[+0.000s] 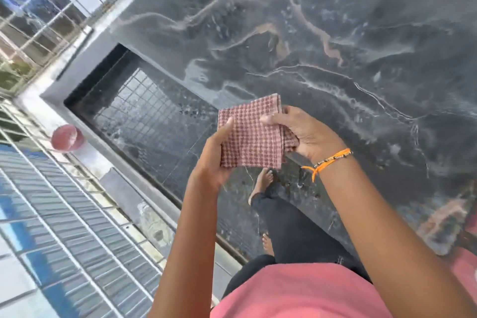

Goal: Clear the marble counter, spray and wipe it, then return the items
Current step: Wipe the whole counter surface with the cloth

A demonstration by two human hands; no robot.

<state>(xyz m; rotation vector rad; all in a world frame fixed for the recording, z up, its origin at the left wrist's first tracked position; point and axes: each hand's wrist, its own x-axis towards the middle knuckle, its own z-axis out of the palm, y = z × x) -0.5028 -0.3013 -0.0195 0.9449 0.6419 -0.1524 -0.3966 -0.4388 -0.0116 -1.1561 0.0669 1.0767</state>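
A folded red-and-white checked cloth (249, 134) is held in the air between both hands, over the near edge of the dark marble counter (335, 41). My left hand (215, 155) grips its lower left side with the thumb laid on top. My right hand (304, 134) pinches the cloth's right edge, and a loose fold hangs beneath the palm. The counter top shows pale and brown veins and a few wet streaks, with nothing standing on the part in view.
A dark glossy floor (144, 121) lies left of the counter, bordered by a grey ledge (85, 54). A reddish round bowl (67, 137) sits on the ledge beside window grilles (51, 214). My feet stand below the cloth. Something red shows at the right edge (467, 268).
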